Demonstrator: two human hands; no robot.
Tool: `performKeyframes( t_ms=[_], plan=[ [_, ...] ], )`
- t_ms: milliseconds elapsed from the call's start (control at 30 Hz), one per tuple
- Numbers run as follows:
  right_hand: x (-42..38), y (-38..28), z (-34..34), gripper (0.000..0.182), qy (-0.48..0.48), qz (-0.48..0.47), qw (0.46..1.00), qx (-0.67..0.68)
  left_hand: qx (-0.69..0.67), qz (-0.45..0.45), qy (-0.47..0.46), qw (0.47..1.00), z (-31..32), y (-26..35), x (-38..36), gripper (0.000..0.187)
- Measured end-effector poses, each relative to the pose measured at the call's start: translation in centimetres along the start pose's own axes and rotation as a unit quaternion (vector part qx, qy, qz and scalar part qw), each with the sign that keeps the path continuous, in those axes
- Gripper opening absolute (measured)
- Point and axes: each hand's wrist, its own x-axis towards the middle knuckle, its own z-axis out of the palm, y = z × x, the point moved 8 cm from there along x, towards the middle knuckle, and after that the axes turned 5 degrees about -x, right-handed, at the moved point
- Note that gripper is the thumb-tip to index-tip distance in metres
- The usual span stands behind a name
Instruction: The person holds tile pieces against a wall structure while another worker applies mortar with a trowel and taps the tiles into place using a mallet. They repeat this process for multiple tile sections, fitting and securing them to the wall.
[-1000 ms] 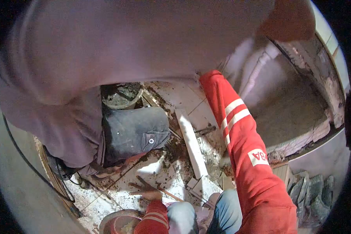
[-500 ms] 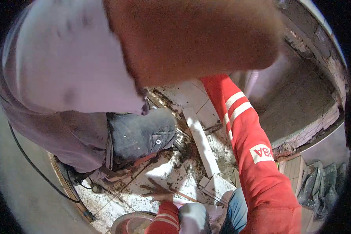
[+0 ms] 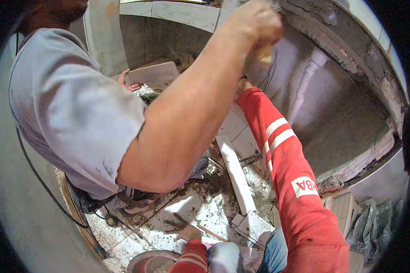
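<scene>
My left hand [image 3: 185,229] is low in the view with its fingers spread, over the dirty white floor [image 3: 161,241]. It holds nothing I can see. A thin brownish strip [image 3: 212,233] lies just right of it. Beside its red sleeve is a round bucket [image 3: 136,261] with pale contents. My right arm reaches far forward in a red sleeve with white stripes. Only a bit of my right hand [image 3: 244,85] shows, near the co-worker's forearm; its fingers are hidden. The co-worker's raised hand [image 3: 255,22] is blurred around a yellowish piece [image 3: 263,53].
A co-worker in a grey shirt [image 3: 77,109] fills the left side. Their other hand [image 3: 128,82] is by a pale tile [image 3: 155,73]. A long white strip [image 3: 234,173] lies mid-floor. A ribbed white pipe [image 3: 303,86] hangs under the counter. Dark crumpled material [image 3: 371,227] is at right.
The co-worker's arm has swung lower and forward, uncovering the wall, pipe, tile and their other hand. A little of my right hand now shows. My left hand stays about where it was.
</scene>
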Motion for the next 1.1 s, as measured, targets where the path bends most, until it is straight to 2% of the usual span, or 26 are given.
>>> performKeyframes(
  t_ms=[67,233,267,300,333,367,400,433,467,500,567,700,767,900,1000,1033,1100],
  plan=[
    [-0.1,-0.9,-0.8,0.042,0.033,-0.025,0.994,-0.099,0.051,-0.015,-0.037,0.998,-0.6,-3.0,-1.7,0.017],
    [-2.1,-3.7,-1.9,0.031,0.062,-0.033,0.993,-0.091,0.128,-0.061,-0.094,0.985,-1.3,-8.3,-5.6,0.012],
    [-1.6,-3.4,-1.6,0.030,0.049,-0.042,0.992,-0.106,0.126,-0.098,-0.110,0.981,0.0,-7.4,-8.8,0.012],
    [-1.5,-3.0,-1.5,0.030,0.050,-0.043,0.992,-0.106,0.100,-0.177,-0.121,0.972,2.2,-3.8,-15.4,0.010],
    [-1.5,-2.7,-1.6,0.032,0.062,-0.034,0.993,-0.099,0.060,-0.295,-0.136,0.944,4.8,0.5,-24.0,0.012],
    [-1.5,-2.5,-1.5,0.034,0.074,-0.026,0.993,-0.091,0.023,-0.447,-0.173,0.877,8.4,5.9,-35.2,0.017],
    [-1.9,-3.4,-1.6,0.034,0.075,-0.026,0.993,-0.090,0.021,-0.609,-0.246,0.753,11.9,12.7,-48.3,0.023],
    [-2.7,-4.6,-1.7,0.035,0.058,-0.013,0.995,-0.082,0.045,-0.714,-0.328,0.617,13.8,19.9,-59.3,0.029],
    [-3.1,-5.2,-1.6,0.036,0.041,-0.001,0.996,-0.074,0.058,-0.757,-0.383,0.526,14.4,23.9,-64.7,0.036],
    [-3.1,-5.1,-1.6,0.036,0.041,-0.001,0.996,-0.073,0.062,-0.770,-0.405,0.489,13.8,25.3,-65.4,0.043],
    [-3.0,-4.3,-1.4,0.036,0.040,0.034,0.997,-0.057,0.066,-0.775,-0.410,0.477,14.3,25.5,-65.3,0.056],
    [-2.7,-4.1,-1.4,0.035,0.047,-0.001,0.998,-0.034,0.070,-0.780,-0.408,0.470,14.4,24.8,-64.8,0.084],
    [-1.8,-3.0,-1.3,0.037,0.029,0.006,0.994,-0.101,0.072,-0.786,-0.403,0.464,14.4,24.8,-65.3,0.098],
    [-1.7,-2.6,-1.2,0.037,0.031,0.011,0.993,-0.117,0.065,-0.801,-0.370,0.466,14.8,25.1,-66.5,0.126],
    [-1.9,-2.6,-1.3,0.036,0.045,0.024,0.996,-0.067,0.137,-0.752,-0.463,0.448,12.5,24.0,-63.4,0.119],
    [-2.0,-2.8,-1.2,0.036,0.036,0.031,0.997,-0.069,0.137,-0.753,-0.463,0.448,13.6,24.5,-64.8,0.119],
    [-2.3,-3.2,-1.3,0.036,0.025,0.040,0.996,-0.071,0.168,-0.766,-0.357,0.508,14.2,24.1,-65.9,0.149]
  ],
)
